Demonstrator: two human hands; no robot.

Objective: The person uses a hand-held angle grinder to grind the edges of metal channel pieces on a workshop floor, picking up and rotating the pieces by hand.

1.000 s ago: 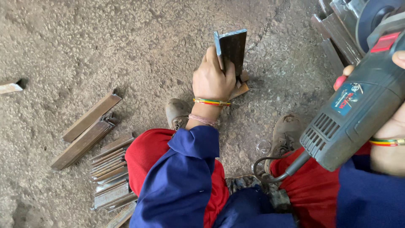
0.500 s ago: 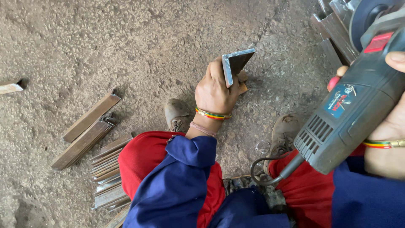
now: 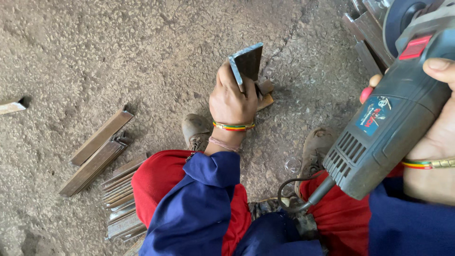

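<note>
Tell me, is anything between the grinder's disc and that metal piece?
Nothing visible. The left hand holds the angled metal piece up off the floor; the right hand holds the grinder off to the side, open air between.

A metalworking workshop is indicated. A rough, gritty concrete floor point(image 3: 118, 52) is seen. Cut steel angle lengths point(image 3: 97, 151) are stacked on it, left of the angle grinder point(image 3: 395, 111). More steel stock point(image 3: 367, 33) is leaned just beside the grinder's disc.

Blue sleeves point(image 3: 199, 208), red trousers point(image 3: 156, 185) — striped wrist bands point(image 3: 233, 126), dusty shoes point(image 3: 195, 130)
</note>
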